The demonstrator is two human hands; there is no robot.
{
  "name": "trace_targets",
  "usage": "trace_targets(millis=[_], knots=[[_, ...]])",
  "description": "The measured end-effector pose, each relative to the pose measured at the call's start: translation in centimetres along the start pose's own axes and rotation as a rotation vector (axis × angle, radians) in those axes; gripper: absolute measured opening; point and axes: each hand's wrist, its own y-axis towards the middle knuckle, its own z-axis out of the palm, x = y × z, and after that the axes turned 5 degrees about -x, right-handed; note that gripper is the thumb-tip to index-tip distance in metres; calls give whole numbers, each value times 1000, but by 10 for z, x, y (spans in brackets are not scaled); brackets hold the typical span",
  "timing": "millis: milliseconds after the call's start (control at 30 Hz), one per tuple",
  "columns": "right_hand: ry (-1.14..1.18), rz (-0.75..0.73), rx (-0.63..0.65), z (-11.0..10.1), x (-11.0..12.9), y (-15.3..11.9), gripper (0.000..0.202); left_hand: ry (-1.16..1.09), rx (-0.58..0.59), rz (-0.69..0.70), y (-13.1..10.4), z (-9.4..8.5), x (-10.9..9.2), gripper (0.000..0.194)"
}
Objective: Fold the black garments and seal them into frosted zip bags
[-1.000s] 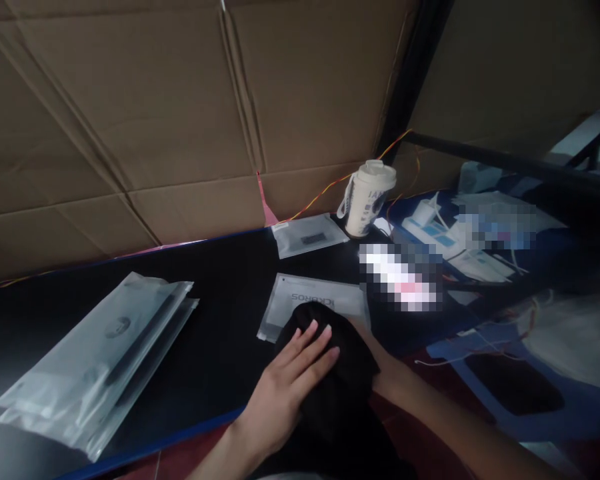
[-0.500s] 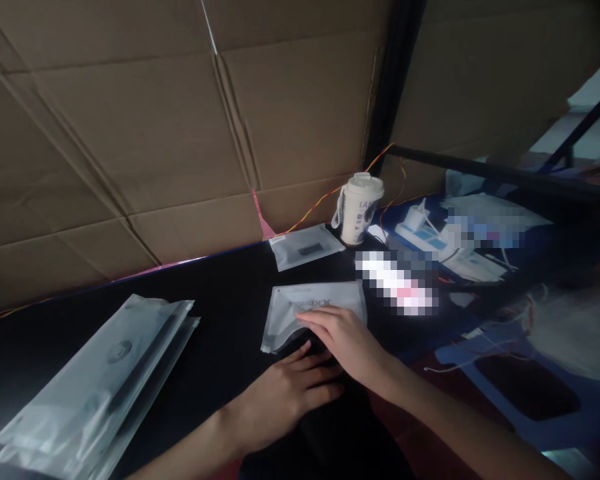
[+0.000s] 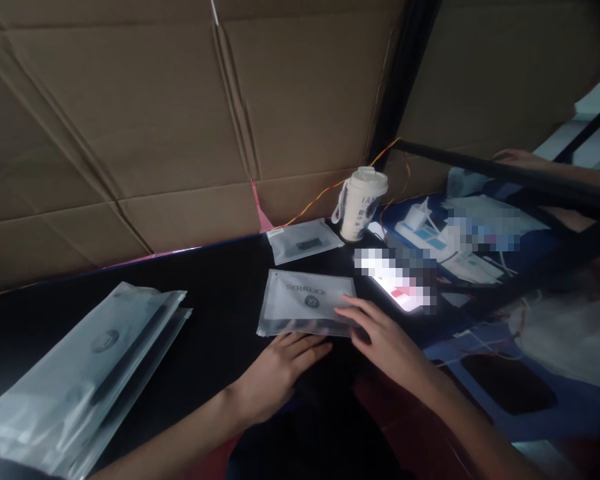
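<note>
A frosted zip bag [image 3: 280,303] with dark lettering and a round logo lies flat on the black tabletop in front of me. My left hand [image 3: 283,370] is at its near edge, palm down, fingers stretched out. Some left fingertips show faintly through the translucent edge; whether they are inside or beneath the bag I cannot tell. My right hand [image 3: 383,333] touches the bag's right side with its fingers apart, the thumb lower near the corner. Dark contents, if any, are hard to make out inside the bag.
Larger frosted bags [image 3: 75,370] are stacked at the left. Behind stand a smaller bag [image 3: 303,243] with a dark item inside and a lidded cup [image 3: 363,207]. A lit phone [image 3: 393,283], power strip [image 3: 423,237] and another person's arm [image 3: 550,167] are at the right.
My right hand has moved from over the bag's middle to its right side, uncovering the print. The bag lies flatter, and the dark thing under my hands no longer shows. Another person's arm has appeared.
</note>
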Motion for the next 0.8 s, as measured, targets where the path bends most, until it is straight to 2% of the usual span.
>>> trace_targets(millis=[133,300,433,633,800], knots=[[-45,23,-21,1,30,-14,58,62,-166,-130,6,7,-1,83],[-40,6,-105,-2,68,-12,54,120,-203,-158,10,11,0,71],[-41,-30,-88,-6,74,14,41,97,-223,-138,11,8,2,65],[-182,-155,146,2,83,49,20,35,-235,-163,19,11,4,36],[-159,-235,82,6,93,43,30,30,-271,-219,35,24,11,33]])
